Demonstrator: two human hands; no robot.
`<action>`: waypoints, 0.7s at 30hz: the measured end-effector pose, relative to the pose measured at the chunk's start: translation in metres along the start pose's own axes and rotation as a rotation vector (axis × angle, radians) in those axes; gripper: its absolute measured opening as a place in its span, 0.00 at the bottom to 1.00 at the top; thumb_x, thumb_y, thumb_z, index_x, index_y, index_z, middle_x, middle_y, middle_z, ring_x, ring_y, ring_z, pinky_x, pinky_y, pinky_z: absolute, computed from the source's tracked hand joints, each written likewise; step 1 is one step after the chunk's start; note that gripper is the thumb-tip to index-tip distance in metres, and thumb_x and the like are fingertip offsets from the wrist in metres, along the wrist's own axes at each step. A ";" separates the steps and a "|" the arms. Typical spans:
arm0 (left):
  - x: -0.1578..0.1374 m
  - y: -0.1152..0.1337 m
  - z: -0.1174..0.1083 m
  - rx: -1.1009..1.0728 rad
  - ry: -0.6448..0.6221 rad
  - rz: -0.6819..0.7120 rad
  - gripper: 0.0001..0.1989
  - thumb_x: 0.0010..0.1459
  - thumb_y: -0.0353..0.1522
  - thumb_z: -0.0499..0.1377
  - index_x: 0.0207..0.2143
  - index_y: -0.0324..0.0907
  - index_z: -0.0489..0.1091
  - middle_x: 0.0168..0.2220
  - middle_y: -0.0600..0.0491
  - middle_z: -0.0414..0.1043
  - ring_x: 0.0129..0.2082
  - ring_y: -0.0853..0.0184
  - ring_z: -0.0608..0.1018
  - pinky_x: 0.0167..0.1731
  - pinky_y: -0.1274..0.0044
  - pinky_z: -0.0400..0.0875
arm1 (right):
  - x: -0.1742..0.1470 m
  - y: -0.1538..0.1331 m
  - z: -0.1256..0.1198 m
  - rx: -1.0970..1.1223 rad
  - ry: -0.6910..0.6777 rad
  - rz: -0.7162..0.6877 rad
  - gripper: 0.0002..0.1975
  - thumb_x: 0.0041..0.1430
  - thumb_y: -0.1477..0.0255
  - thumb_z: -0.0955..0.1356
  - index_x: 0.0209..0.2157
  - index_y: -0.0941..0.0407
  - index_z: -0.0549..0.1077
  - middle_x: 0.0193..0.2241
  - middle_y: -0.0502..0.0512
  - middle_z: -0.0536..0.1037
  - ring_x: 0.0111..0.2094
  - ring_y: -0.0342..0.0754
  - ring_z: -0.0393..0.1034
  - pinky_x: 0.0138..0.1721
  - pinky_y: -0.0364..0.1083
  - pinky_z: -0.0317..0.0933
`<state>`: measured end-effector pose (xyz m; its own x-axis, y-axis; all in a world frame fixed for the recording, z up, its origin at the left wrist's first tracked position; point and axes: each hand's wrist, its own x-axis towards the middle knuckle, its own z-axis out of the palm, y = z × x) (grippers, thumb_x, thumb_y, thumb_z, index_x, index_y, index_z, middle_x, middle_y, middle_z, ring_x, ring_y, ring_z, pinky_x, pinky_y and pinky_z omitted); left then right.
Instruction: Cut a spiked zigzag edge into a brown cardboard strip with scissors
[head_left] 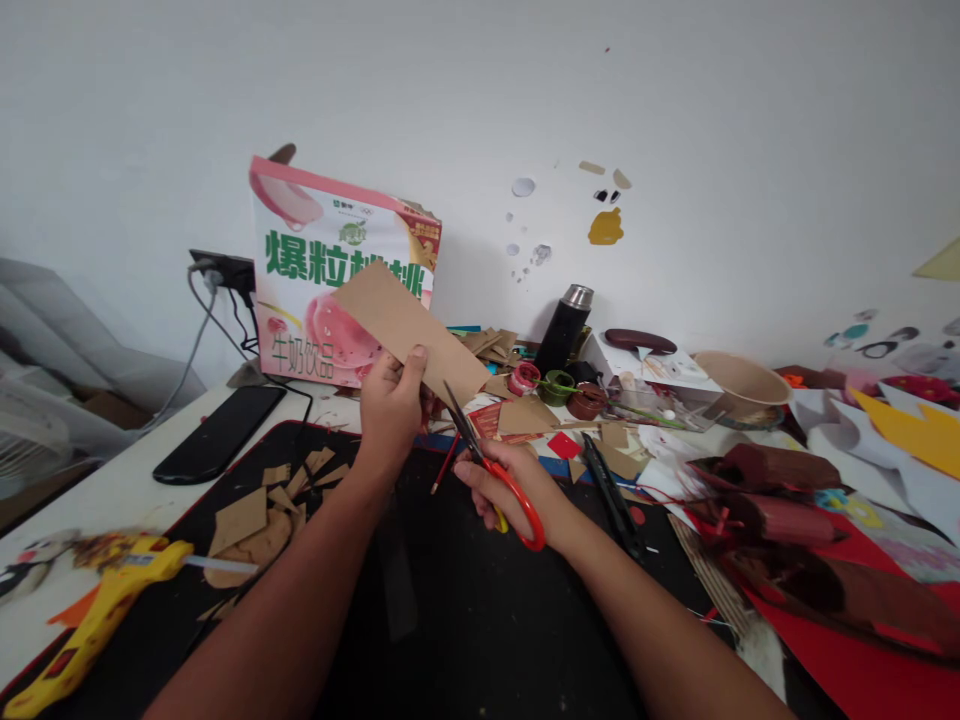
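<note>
White wall (675, 90), cluttered black mat (465, 620), left hand (391, 400) holding cardboard (409, 325)

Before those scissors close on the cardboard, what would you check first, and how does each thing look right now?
1. Grip on the cardboard strip: ok, the left hand pinches its lower edge, thumb on top.
2. Grip on the scissors: ok, right hand fingers are through the red handles.
3. Blades: ok, they stand open, tips at the strip's lower edge.
4. Left fingers away from the blades: cannot tell, they sit close beside them.
5. Space below on the black mat: ok, bare under the hands; cardboard scraps lie off to the left.
6. Glue gun: ok, lying well aside.
</note>
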<state>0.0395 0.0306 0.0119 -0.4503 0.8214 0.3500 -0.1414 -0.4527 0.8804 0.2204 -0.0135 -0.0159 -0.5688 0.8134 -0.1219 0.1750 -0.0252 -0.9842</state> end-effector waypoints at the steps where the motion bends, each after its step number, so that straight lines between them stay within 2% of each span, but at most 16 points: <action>1: 0.000 0.000 0.000 -0.005 0.001 0.001 0.19 0.61 0.44 0.67 0.27 0.45 0.64 0.14 0.62 0.62 0.10 0.73 0.64 0.10 0.81 0.56 | 0.000 0.001 0.000 0.001 -0.003 0.002 0.20 0.64 0.52 0.73 0.42 0.54 0.71 0.19 0.44 0.73 0.16 0.43 0.68 0.18 0.40 0.62; 21: -0.002 0.000 -0.001 0.032 -0.001 -0.018 0.19 0.63 0.46 0.65 0.28 0.44 0.65 0.13 0.62 0.62 0.09 0.75 0.63 0.09 0.83 0.52 | -0.003 -0.004 0.002 -0.044 0.014 0.037 0.17 0.68 0.53 0.69 0.41 0.54 0.70 0.18 0.46 0.72 0.17 0.46 0.67 0.20 0.43 0.60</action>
<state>0.0396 0.0282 0.0104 -0.4470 0.8297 0.3344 -0.1211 -0.4264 0.8964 0.2200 -0.0170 -0.0115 -0.5497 0.8207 -0.1559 0.2309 -0.0301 -0.9725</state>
